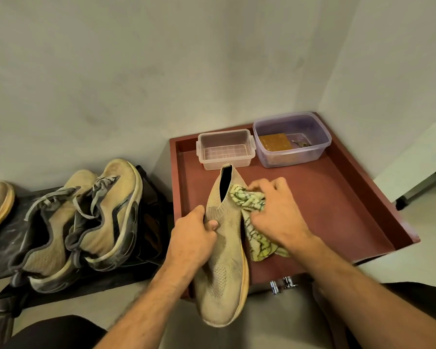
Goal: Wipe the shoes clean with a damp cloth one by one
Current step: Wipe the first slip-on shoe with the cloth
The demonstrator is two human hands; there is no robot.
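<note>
Left hand grips tan knit slip-on shoe over red tray — right hand bunches mottled yellow-green cloth against its collar. Laced pair left; side lettering illegible.

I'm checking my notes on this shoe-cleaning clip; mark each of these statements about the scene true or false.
1. The left hand grips the beige knit slip-on shoe. True.
2. The right hand holds a plain blue sponge. False: it grips a yellow-green patterned cloth.
3. The small clear plastic box sits on the dark red tray. True.
4. The beige lace-up sneakers lie on the tray. False: they lie left of it, on a black mat.
</note>
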